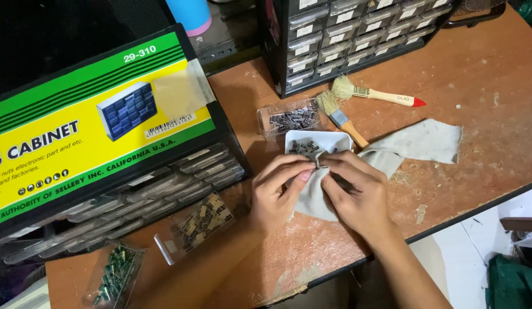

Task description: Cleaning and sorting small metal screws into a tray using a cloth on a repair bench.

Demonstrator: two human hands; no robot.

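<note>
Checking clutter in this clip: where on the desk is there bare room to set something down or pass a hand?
Bare wood lies right of the grey cloth, out to the table's right edge, and below the red-tipped brush. It is crowded around the left hand and right hand: the white dish, a clear drawer of parts, a second brush and the drawer cabinet.

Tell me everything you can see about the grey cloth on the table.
The grey cloth is a thin, limp piece of fabric with uneven, slightly frayed edges. It lies flat and creased on the worn wooden table, stretching from near the two brushes toward the table's front edge. Its near end is bunched under the left hand and right hand, which meet over it pinching a small metal part. A white square dish of small parts sits at its upper edge; whether they overlap is unclear.
</note>
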